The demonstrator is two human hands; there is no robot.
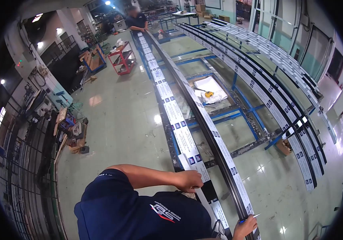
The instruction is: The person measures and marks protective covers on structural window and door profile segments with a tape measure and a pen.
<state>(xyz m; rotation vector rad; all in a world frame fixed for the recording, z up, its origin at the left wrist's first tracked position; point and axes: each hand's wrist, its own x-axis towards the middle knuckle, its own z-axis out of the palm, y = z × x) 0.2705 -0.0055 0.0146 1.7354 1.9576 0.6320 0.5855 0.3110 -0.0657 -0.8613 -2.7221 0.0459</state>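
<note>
My left hand [189, 181] is closed on a loose strip of white protective film [204, 202] at the near end of a long film-covered profile [171, 108]. Beside that hand, a dark stretch of the profile shows bare. My right hand [245, 228] is at the near end of a second long profile [213, 144], which has a dark glossy face and white printed film along one side. A slim blue tool [241, 221] with a pale pointed tip sticks out of its fingers. Both profiles run lengthwise away from me over a blue frame table.
Another person [137, 22] stands at the far end of the profiles. More film-covered profiles [259, 84] lie on the right. A yellow tape measure [208, 94] rests on white sheeting inside the blue frame [255, 110]. A red cart [121, 60] stands at left.
</note>
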